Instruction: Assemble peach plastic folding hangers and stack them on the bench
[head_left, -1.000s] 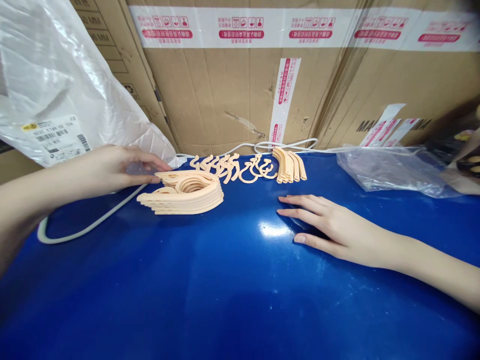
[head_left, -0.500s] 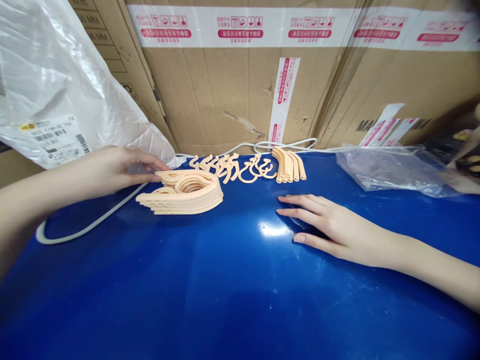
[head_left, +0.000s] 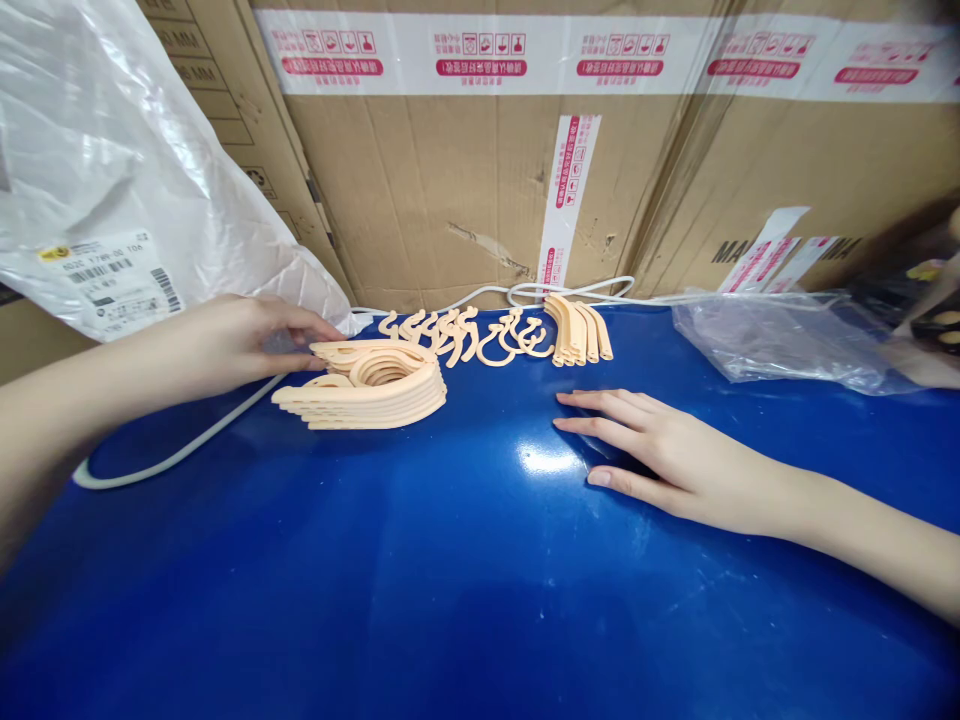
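Note:
A neat stack of curved, peach-coloured plastic hanger pieces (head_left: pixel 382 405) lies left of centre on the blue table. At its back left end is my left hand (head_left: pixel 255 335), thumb and fingers apart, the tips at or just behind the pieces. Whether they touch is hard to tell. My right hand (head_left: pixel 652 455) rests palm down on the table, fingers spread and holding nothing. Behind the stack lies a row of small peach hooks (head_left: pixel 495 345). Right of them, several curved peach arm pieces (head_left: pixel 577 330) are laid together.
Cardboard boxes (head_left: pixel 435 180) with printed tape stand along the back edge. A white padded bag with a label (head_left: pixel 150 200) leans at the left. A white cable (head_left: pixel 165 465) loops on the table. At the back right lies a clear plastic bag (head_left: pixel 787 345), with dark items beyond it.
My left hand has shifted very slightly to the right at the stack's end. My right hand and the plastic pieces have stayed in place.

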